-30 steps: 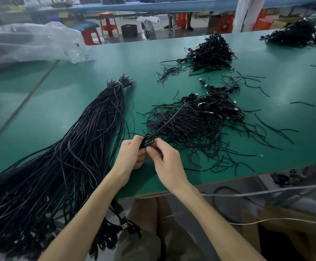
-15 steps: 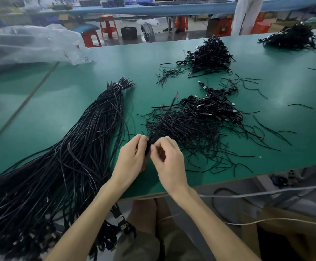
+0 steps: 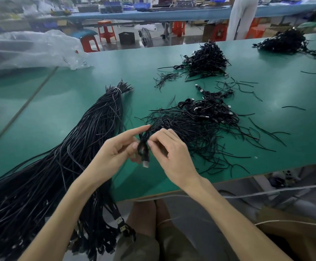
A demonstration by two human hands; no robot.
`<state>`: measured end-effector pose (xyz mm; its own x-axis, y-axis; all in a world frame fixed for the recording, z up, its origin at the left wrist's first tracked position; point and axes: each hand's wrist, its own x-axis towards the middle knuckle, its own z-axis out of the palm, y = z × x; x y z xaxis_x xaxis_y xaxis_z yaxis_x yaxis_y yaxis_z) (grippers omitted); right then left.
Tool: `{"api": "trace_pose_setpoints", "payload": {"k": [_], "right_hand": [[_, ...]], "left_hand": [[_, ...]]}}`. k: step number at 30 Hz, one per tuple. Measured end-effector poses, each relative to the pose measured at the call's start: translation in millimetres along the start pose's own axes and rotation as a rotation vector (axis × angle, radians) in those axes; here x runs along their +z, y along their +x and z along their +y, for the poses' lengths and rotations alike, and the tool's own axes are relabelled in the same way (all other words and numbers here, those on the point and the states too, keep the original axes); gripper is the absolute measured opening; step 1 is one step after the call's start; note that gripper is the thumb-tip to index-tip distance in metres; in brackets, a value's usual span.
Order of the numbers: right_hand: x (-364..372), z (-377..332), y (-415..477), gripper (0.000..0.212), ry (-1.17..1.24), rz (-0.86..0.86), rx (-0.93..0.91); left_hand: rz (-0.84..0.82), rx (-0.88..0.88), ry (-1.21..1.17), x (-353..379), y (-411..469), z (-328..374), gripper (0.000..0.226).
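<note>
Coiled cable [image 3: 143,146] held just above the table [image 3: 59,117], long axis 12-to-6, plug at 6. Left hand [image 3: 113,153] pinches it from 9 (index straight out). Right hand [image 3: 174,153], fingers curled, pinches from 3. Both equally near.

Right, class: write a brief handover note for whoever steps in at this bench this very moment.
Left hand: pinches the small coiled cable, forefinger straight out.
Right hand: pinches it too.
Things: long cable bundle lies left on the green table; thin loose strands and finished coils ahead.
Done: cable coiled, plug hanging down.
Left: probably tying the coil, then setting it with the finished ones.
</note>
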<state>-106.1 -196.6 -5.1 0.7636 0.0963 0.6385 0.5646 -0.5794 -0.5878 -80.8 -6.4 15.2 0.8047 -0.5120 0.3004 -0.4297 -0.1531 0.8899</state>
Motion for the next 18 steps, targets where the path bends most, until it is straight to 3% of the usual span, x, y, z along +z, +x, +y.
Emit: {"api": "trace_pose_setpoints", "payload": {"k": [5,10,13,15,18], "right_hand": [[-8,-5,-2,0.016,0.055,-0.024,0.000],[-11,-8,-2,0.008,0.141,-0.062,0.032],[-8,-9,-3,0.009,0.215,-0.041,0.076],[-3,-10,-3,0.011,0.276,-0.017,0.144],[1,-13,-4,0.013,0.401,0.039,0.208]], "left_hand": [[0.102,0.032,0.046,9,5,-4,0.058],[0.284,0.111,0.523,9,6,-2,0.050],[0.356,0.065,0.639,12,9,5,0.053],[0.354,0.017,0.601,15,10,11,0.058],[0.387,-0.101,0.331,24,12,17,0.061]]}}
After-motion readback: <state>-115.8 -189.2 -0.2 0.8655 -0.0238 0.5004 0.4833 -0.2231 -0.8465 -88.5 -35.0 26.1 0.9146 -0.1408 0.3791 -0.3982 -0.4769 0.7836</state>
